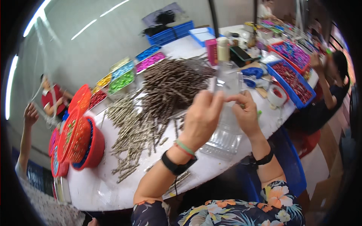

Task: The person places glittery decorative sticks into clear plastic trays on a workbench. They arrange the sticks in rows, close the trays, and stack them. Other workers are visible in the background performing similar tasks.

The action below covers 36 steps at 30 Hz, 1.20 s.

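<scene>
White table (273,119), bare near-right edge, left fingers (216,106) and right fingers (242,99) narrowed near clear plastic (222,144), hold unclear

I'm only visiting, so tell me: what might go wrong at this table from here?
The clear plastic packaging lies near the front edge of the white table, close to the left hand and right hand; a forearm might nudge it off. The brown twisted sticks are heaped loosely, so a bump could send some sliding. The tilted red basket beside the red tub might tip if knocked.
</scene>
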### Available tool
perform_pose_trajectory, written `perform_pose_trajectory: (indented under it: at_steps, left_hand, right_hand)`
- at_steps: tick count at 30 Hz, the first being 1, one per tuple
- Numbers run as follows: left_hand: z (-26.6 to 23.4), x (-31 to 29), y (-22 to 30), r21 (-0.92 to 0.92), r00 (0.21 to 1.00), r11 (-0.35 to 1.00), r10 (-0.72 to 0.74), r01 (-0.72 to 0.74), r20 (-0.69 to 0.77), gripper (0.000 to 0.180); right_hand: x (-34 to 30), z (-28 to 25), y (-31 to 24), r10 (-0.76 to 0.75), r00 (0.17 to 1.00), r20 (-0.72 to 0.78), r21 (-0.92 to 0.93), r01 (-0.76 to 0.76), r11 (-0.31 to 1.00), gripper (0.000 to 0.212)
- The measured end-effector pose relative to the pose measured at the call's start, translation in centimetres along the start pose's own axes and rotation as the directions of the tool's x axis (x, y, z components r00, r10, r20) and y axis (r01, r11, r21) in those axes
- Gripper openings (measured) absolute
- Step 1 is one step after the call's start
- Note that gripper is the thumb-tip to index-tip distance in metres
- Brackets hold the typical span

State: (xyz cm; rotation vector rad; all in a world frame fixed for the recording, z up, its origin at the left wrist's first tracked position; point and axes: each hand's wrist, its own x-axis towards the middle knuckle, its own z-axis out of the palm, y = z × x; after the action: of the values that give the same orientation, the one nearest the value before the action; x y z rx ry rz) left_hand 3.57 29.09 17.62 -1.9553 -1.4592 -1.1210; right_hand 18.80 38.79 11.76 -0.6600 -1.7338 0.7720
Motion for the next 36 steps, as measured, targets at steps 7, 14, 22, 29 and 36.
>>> perform_pose_trajectory:
  at_steps: [7,14,22,29,36]
  left_hand:
    - [1.4,-0.2,0.4,-0.084,1.000,0.996,-0.005,0.004,-0.010,0.021]
    - [1.6,-0.4,0.5,-0.156,0.992,0.985,0.048,-0.067,-0.118,0.030]
    - [2.2,-0.6,0.5,-0.125,0.998,0.991,0.032,-0.038,-0.054,0.035]
    - [1.8,-0.6,0.7,-0.091,0.993,0.991,0.093,-0.099,-0.070,0.023]
    - [1.7,1.3,-1.7,-0.101,0.997,0.995,0.004,-0.013,-0.082,0.029]
  right_hand:
    - [1.2,1.3,-0.4,-0.265,0.964,0.039,-0.069,0.267,0.961,0.025]
    - [1.2,1.3,-0.3,-0.235,0.968,0.090,0.028,0.233,0.972,0.040]
    - [1.3,0.7,0.2,-0.236,0.960,0.147,0.025,0.235,0.972,0.039]
    - [2.3,-0.1,1.6,-0.239,0.949,0.208,0.199,0.198,0.960,0.032]
    - [3.7,-0.8,-1.5,-0.293,0.946,0.136,-0.112,0.308,0.945,0.030]
